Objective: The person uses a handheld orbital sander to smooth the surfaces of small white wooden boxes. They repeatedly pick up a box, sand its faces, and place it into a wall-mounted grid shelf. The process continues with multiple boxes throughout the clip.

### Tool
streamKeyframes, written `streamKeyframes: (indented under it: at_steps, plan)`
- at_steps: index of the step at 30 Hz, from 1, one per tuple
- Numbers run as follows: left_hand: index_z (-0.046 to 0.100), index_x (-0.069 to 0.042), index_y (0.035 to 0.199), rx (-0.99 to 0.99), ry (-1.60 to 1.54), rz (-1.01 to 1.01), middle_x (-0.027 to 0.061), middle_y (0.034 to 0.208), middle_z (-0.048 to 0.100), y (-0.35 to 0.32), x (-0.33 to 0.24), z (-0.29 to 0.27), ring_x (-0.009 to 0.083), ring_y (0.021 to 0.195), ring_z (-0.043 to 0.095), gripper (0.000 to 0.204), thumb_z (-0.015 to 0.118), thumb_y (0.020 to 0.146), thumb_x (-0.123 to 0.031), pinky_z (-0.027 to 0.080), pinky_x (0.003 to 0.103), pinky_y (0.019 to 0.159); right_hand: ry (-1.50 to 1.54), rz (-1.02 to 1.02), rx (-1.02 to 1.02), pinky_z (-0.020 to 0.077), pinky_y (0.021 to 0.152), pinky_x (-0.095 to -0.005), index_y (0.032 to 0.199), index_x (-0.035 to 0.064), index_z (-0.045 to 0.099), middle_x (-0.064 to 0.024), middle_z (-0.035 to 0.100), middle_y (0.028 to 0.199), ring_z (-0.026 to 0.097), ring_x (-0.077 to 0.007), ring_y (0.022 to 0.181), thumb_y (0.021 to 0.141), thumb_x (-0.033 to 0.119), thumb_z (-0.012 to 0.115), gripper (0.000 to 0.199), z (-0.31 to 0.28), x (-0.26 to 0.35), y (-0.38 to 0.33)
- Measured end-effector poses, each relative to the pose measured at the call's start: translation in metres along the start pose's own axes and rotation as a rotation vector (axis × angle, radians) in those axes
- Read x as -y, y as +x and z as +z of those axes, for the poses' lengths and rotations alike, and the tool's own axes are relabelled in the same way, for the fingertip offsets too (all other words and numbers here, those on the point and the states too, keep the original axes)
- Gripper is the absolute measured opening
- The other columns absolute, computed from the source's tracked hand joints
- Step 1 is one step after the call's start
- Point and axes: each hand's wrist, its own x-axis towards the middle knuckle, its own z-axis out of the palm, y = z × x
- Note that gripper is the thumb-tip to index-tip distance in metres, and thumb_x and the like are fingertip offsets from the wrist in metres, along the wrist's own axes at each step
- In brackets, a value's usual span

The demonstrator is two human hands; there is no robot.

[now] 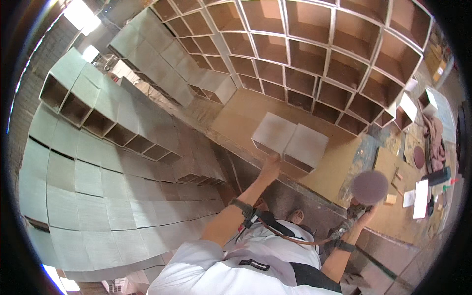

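Grey box pair (290,140) — just beyond left hand (270,168), touching

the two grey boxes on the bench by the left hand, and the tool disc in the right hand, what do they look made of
Grey boxes: likely board or plywood, with matt grey faces, thin pale edges and brown insides like the shelf grid. Disc: looks like an abrasive pad, dull brownish and flat; too blurred to be sure.

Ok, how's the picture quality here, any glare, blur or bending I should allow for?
Head view: strong fisheye, so the shelf grid and stacked boxes bow toward the dark rim. Glare burns out at top left and bottom left. The disc on the tool in the right hand is a smooth blur. The left hand at the grey boxes is sharp.
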Motion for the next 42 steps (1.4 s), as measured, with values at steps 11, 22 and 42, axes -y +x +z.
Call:
streamKeyframes:
  at_steps: [11,22,42]
  plan:
    - [0.061,0.008,0.101,-0.539,0.221,0.059,0.0325,0.096,0.064,0.005,-0.006,0.062,0.0496,0.096,0.060,0.025,0.056,0.081,-0.007,0.047,0.052,0.081,-0.035,0.071,0.074,0.0498,0.056,-0.0305,0.116,0.0053,0.058,-0.0082,0.061,0.095,0.060,-0.0195,0.074,0.098,0.045,0.049,0.045,-0.001,-0.010,0.018]
    - [0.064,0.007,0.099,-0.700,-0.404,0.181,0.0157,0.088,0.066,0.095,-0.073,-0.198,0.0251,0.084,0.061,0.025,0.047,0.083,0.000,0.049,0.039,0.077,-0.155,-0.189,-0.114,0.0441,0.043,-0.0300,0.111,0.0053,0.059,-0.0064,0.061,0.078,0.057,-0.0181,0.056,0.094,0.054,0.050,0.053,0.093,-0.018,-0.027]
    - [0.048,-0.001,0.134,-0.482,-0.476,0.255,0.0174,0.126,0.055,0.275,-0.063,-0.340,0.0281,0.111,0.056,0.042,0.047,0.093,-0.002,0.047,0.039,0.095,0.027,-0.297,-0.160,0.0534,0.058,-0.0351,0.117,0.0083,0.058,-0.0064,0.063,0.103,0.062,-0.0220,0.076,0.095,0.048,0.052,0.046,0.090,-0.082,-0.053]
